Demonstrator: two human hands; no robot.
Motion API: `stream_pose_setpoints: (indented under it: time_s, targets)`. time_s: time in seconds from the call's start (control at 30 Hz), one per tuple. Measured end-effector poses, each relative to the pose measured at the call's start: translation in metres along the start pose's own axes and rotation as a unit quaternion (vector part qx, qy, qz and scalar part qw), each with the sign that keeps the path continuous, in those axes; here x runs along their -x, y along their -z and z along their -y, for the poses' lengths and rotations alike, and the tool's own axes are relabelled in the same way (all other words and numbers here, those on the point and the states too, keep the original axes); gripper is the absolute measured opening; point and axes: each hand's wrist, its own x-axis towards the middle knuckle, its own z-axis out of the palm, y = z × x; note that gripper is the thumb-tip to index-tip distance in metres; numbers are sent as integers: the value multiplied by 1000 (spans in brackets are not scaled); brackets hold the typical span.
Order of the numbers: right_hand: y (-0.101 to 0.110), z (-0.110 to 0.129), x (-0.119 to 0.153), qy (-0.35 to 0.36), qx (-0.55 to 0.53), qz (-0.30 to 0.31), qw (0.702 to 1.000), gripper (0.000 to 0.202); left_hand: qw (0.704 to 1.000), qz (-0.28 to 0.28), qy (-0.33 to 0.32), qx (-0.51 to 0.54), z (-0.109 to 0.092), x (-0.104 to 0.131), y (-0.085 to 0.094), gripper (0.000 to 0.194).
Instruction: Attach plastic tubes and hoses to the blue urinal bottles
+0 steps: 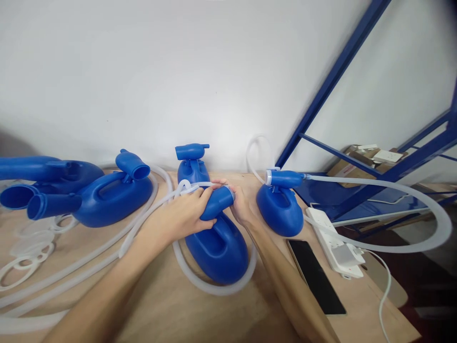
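Note:
A blue plastic urinal bottle (221, 252) lies on the wooden table in front of me. My left hand (187, 212) is closed round its blue tubular neck (217, 205), thumb on top and fingers beneath. At the right end of the neck, my right hand (241, 207) is closed against the rim, where a pale ring (231, 192) shows; the fingertips are partly hidden. A translucent hose (214, 289) curves round the near side of the bottle. Another stretch of white tubing passes just behind my left hand.
More blue bottles stand at the left (107, 202) and behind (187, 169). One with a fitted hose (280, 212) is on the right, near a phone (317, 278) and a power strip (330, 243). White rings (24, 267) lie at left. A blue metal rack (332, 71) rises at right.

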Motion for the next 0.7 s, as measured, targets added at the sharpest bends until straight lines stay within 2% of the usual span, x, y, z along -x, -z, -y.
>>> stream_pose_setpoints:
  time_s: [0.13,0.33,0.43,0.53,0.57,0.63,0.7]
  targets:
    - [-1,1,-1,-43,-11,-10,999,45,999,24,11,-48,-7,-1,4,74]
    - [1,5,1,-45,24,-7,999,49,999,-6,-22,-35,7,-1,-5,80]
    - [14,8,5,-86,-21,36,995,67,1000,-11,-24,-9,11,-1,-6,80]
    - [37,11,9,-115,-11,120,986,92,1000,-1,-21,10,10,0,-1,76]
    - [45,11,9,-109,11,150,983,97,1000,3,-19,17,9,0,1,73]
    - [56,10,8,-77,53,189,978,96,999,9,-16,32,8,0,4,71]
    - [58,6,7,-32,75,191,978,90,999,18,-12,46,8,0,7,73]
